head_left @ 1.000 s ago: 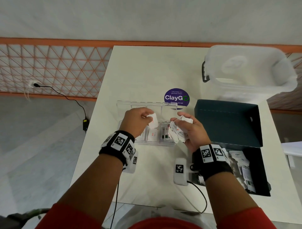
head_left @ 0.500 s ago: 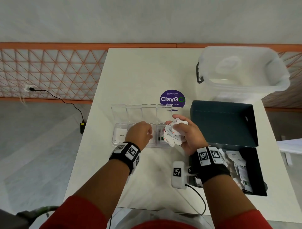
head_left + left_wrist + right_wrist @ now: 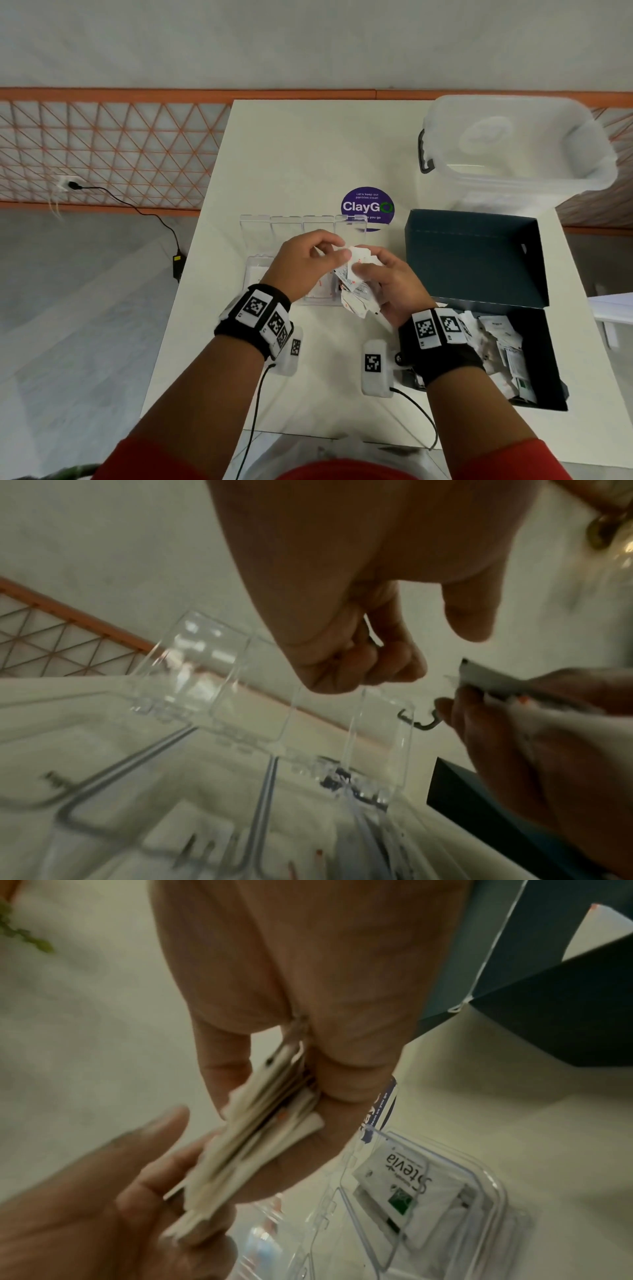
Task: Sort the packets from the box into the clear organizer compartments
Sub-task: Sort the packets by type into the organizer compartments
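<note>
My right hand [image 3: 366, 263] grips a thick stack of white packets [image 3: 356, 291] just above the right end of the clear organizer [image 3: 287, 233], whose lids stand up. In the right wrist view the stack [image 3: 246, 1145] is clamped between thumb and fingers. My left hand [image 3: 337, 250] is at the top of the stack. Its curled fingers [image 3: 147, 1185] touch the stack, while the thumb stays lifted off it. A Stevia packet [image 3: 394, 1177] lies in one organizer compartment. The dark open box [image 3: 472, 260] to the right holds several more packets [image 3: 500, 346].
A large clear plastic bin [image 3: 513, 144] with a black handle stands at the back right of the white table [image 3: 308, 144]. A purple ClayGo sticker [image 3: 368, 205] lies behind the organizer. The table's left edge drops to the floor, where a cable [image 3: 147, 216] runs.
My left hand carried one packet down into the organizer, let it go, and came back up to the stack. My right hand kept holding the stack in about the same place.
</note>
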Demonstrator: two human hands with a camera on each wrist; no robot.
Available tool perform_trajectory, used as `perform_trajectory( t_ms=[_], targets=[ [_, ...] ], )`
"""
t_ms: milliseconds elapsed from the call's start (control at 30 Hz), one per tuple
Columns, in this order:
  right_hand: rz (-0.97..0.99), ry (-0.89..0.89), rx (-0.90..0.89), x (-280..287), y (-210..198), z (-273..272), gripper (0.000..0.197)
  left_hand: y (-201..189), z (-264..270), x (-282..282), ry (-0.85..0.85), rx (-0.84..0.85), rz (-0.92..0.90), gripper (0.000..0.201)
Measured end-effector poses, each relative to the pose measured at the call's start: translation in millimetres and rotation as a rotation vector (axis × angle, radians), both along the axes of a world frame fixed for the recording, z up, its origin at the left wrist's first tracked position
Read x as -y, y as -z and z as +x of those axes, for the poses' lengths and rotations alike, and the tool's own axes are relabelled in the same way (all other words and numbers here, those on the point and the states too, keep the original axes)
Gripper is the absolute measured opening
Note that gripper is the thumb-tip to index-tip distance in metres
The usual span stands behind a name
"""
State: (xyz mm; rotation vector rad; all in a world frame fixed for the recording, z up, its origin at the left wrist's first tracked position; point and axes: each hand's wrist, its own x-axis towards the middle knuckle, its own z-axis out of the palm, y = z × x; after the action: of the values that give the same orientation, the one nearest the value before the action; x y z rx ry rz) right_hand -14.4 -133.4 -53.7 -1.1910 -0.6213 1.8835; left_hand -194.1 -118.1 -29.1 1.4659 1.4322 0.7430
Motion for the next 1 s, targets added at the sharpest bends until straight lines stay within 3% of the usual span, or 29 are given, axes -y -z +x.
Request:
perform_trajectory(
  t_ms=[100, 467, 767, 1000],
  targets=[
    [0.034, -0.012, -0.003, 0, -1, -6, 0.027, -5, 1, -2, 0.004, 0.004, -0.045, 0.019],
    [0.025, -0.008, 0.021, 7, -2, -17, 0.031, -4, -10, 1, -0.028, 0.066, -0.041, 0.02],
    [-0.007, 0.042, -0.02, 10, -3, -17, 0.027, -2, -27, 0, -0.16, 0.151, -0.002, 0.021],
    [-0.02, 0.081, 0.015, 16, 4, -14, 0.028, 13, -37, -4, -0.241, 0.058, 0.023, 0.021]
  ],
)
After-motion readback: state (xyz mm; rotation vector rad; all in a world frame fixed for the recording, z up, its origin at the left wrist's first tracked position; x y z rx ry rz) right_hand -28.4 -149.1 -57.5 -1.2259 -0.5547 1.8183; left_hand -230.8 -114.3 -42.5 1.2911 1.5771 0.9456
